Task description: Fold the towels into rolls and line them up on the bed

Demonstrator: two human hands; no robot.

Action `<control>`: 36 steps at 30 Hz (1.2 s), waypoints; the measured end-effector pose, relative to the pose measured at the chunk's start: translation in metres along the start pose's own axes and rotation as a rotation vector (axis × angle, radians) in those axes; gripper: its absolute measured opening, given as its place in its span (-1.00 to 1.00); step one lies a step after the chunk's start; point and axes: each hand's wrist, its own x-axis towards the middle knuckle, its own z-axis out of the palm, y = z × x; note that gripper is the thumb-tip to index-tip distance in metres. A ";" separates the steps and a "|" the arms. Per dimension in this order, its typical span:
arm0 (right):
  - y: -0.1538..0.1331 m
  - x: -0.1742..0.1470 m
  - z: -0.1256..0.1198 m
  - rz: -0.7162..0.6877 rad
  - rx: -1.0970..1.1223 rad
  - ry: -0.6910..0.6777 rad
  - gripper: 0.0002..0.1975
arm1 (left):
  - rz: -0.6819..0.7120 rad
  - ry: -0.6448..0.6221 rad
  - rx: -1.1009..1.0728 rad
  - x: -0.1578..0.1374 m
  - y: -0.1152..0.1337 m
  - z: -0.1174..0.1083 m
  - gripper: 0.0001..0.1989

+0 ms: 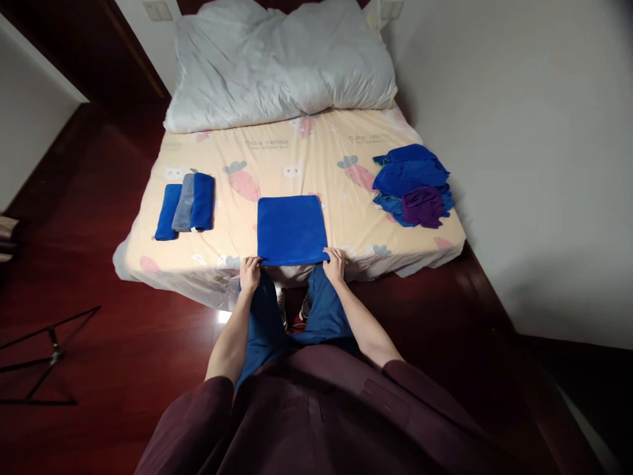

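Observation:
A blue cloth lies flat as a near-square at the front edge of the bed. My left hand pinches its near left corner, and my right hand grips the near right corner. The cloth's near edge runs straight between the two hands. To the left, a blue folded cloth, a grey one and another blue one lie side by side in narrow bundles. On the right is a loose heap of blue cloths with a crumpled purple cloth on its near side.
The bed has a cream sheet with carrot prints. A bunched white quilt lies at its far end. Black tripod legs stand on the dark red floor at left. A white wall borders the right side.

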 end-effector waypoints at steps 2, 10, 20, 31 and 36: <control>-0.001 0.002 0.000 -0.014 0.028 -0.010 -0.45 | 0.013 -0.002 -0.024 0.003 -0.002 -0.001 -0.53; 0.006 0.010 0.005 0.013 0.157 0.042 -0.46 | -0.023 0.024 -0.120 0.013 -0.008 0.005 -0.54; 0.021 0.012 0.021 0.231 0.154 0.118 -0.65 | -0.131 0.086 -0.046 0.019 -0.013 0.018 -0.72; 0.019 0.015 0.022 0.242 0.095 0.135 -0.60 | -0.125 0.107 -0.044 0.022 -0.011 0.022 -0.79; 0.016 0.017 0.021 0.227 0.072 0.166 -0.60 | -0.122 0.101 -0.028 0.020 -0.010 0.020 -0.79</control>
